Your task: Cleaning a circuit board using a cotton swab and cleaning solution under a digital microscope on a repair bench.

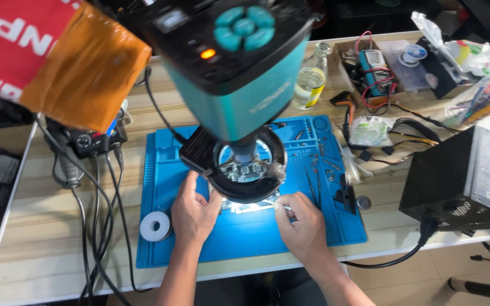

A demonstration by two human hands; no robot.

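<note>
Wood-pattern table (pixel 46 226) with a pale top carries a blue work mat (pixel 245 238), and tiled floor shows at the lower right. Over the mat stands a teal and black microscope (pixel 239 73) with a ring light (pixel 248 170) under it. Under the light, on the mat, lies a small circuit board (pixel 248 205), brightly lit.

The left hand (pixel 193 214) rests on the mat at the left edge of the board, fingers bent and pressing near it; I cannot tell if they really clamp it. The right hand (pixel 301 226) is closed around a thin white-tipped tool (pixel 276 205), whose tip points to the board.

A white solder spool (pixel 155 225) lies just beside the left hand. Tweezers (pixel 313 187) and small screws lie in the mat's right compartments. Behind the mat a glass bottle (pixel 311 76) holds clear liquid. A cardboard box (pixel 370 71) holds a multimeter with red leads. A black box-shaped unit (pixel 466 175) stands at the right.
</note>
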